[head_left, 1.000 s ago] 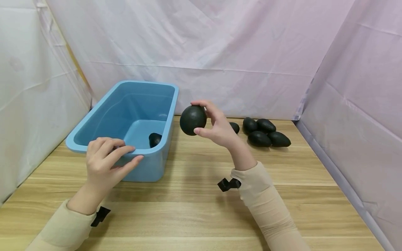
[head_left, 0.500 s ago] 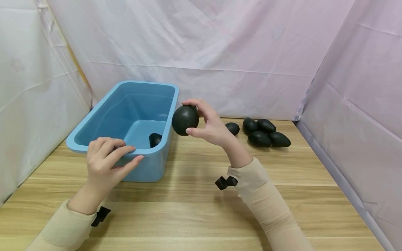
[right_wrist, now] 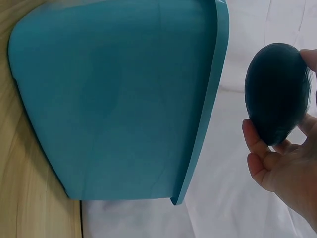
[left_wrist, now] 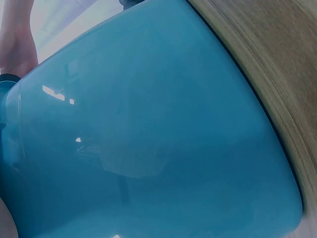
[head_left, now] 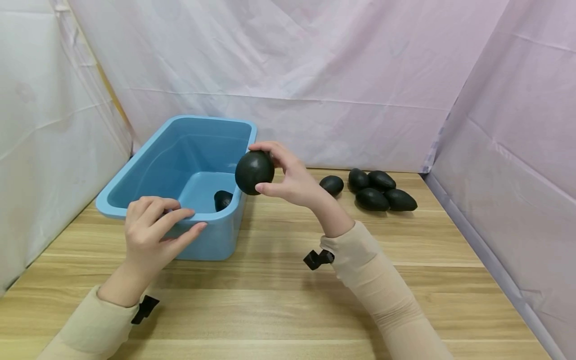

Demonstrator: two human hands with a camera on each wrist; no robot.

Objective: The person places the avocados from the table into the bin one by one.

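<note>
Our right hand [head_left: 292, 180] holds a dark egg [head_left: 254, 172] with fingers curled round it, up in the air right by the blue tub's [head_left: 135, 172] right rim. Our left hand [head_left: 150, 232] rests on the near rim, fingers loose. Another egg [head_left: 222, 199] in the tub is half hidden by the wall. We see no writing.

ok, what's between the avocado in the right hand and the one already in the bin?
In the head view, only the blue bin's right wall and rim. The held avocado in the right hand is at that rim; the other avocado lies on the bin floor.
</note>
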